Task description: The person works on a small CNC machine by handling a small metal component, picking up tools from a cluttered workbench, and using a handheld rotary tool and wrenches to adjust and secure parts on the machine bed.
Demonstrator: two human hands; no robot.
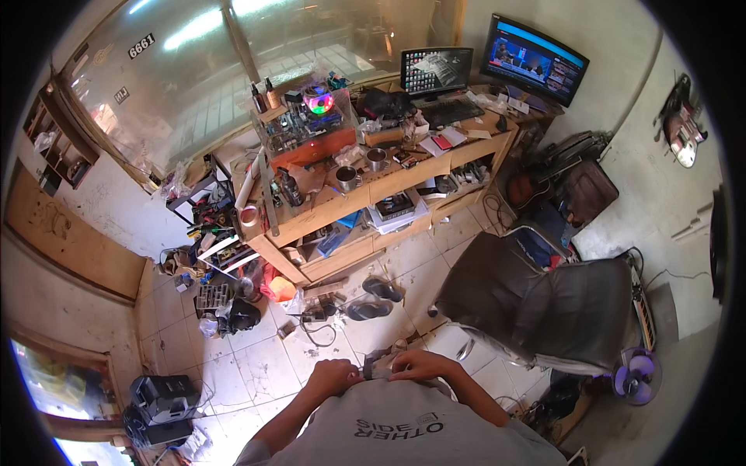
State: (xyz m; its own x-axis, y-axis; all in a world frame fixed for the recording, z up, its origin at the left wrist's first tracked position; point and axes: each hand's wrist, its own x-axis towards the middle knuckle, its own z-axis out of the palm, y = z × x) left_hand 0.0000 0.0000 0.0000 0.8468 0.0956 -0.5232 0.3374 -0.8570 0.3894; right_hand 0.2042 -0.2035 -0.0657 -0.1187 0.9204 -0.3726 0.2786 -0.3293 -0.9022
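Note:
My left hand [332, 375] is at my waist with curled fingers, beside a small dark band or buckle [369, 366]; what it grips is too small to make out. To its right, my right hand [416, 364] has bent fingers closed at the hem of my grey printed shirt [396, 412]. A pair of dark sandals [370, 309] lies on the tiled floor just beyond my hands.
A cluttered wooden desk [342, 233] holds two monitors [536, 58], mugs and a lit computer fan. A leather chair [536, 303] and purple fan [637, 375] stand right; guitars [528, 186] lean behind. Cables, tools [210, 295] and black equipment [163, 408] lie left.

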